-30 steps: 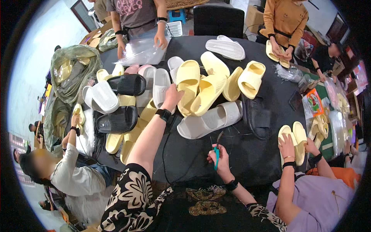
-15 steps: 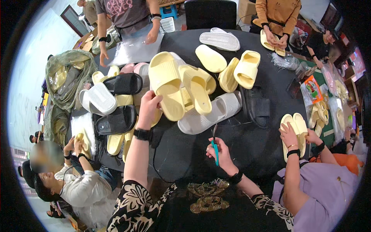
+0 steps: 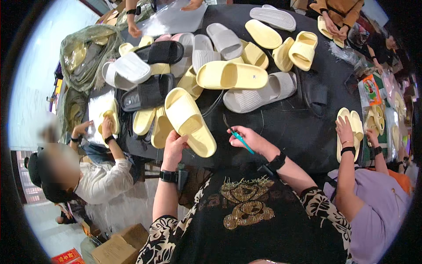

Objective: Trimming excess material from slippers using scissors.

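- Left hand (image 3: 173, 147) closed on pale yellow foam slide sandal (image 3: 190, 121) at black table's (image 3: 303, 132) near edge
- Right hand (image 3: 248, 138) pinching small teal-handled tool (image 3: 240, 140)
- Heap of yellow, grey, black slides (image 3: 193, 61) crowds behind

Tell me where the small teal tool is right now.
In the head view, the teal tool sits in the right hand, just right of centre over the black table, beside the yellow slide sandal held by the left hand.

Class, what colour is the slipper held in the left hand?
Pale yellow slipper, gripped by the left hand; head view.
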Tool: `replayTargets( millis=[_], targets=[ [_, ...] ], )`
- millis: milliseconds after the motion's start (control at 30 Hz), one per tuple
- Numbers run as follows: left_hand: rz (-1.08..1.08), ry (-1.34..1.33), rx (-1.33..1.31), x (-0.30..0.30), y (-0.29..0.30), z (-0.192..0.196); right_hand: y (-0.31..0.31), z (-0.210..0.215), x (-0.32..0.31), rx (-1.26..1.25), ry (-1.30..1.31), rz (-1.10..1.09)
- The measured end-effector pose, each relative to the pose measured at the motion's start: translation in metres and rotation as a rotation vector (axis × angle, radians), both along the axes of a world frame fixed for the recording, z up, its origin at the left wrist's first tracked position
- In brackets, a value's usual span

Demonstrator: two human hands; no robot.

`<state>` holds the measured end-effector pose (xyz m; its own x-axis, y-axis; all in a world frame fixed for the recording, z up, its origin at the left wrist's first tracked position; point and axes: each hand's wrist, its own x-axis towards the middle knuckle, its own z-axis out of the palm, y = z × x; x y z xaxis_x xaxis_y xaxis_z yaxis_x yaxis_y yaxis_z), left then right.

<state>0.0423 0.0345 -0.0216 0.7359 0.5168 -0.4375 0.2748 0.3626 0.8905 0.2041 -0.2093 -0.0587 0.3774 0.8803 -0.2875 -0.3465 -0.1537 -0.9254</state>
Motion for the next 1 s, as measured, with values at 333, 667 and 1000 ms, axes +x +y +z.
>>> replayTargets(
  millis=[333, 667, 1000],
  targets=[
    [0.06, -0.002, -0.086, -0.03, -0.016, -0.016, 0.028, 0.003, 0.007, -0.115, -0.082, 0.238],
    [0.024, 0.046, -0.066, -0.048, -0.01, -0.037, 0.031, -0.002, 0.0, -0.123, 0.036, 0.332],
    [0.069, 0.046, -0.085, -0.057, -0.013, -0.048, 0.046, 0.003, -0.004, -0.137, 0.067, 0.288]
  ],
)
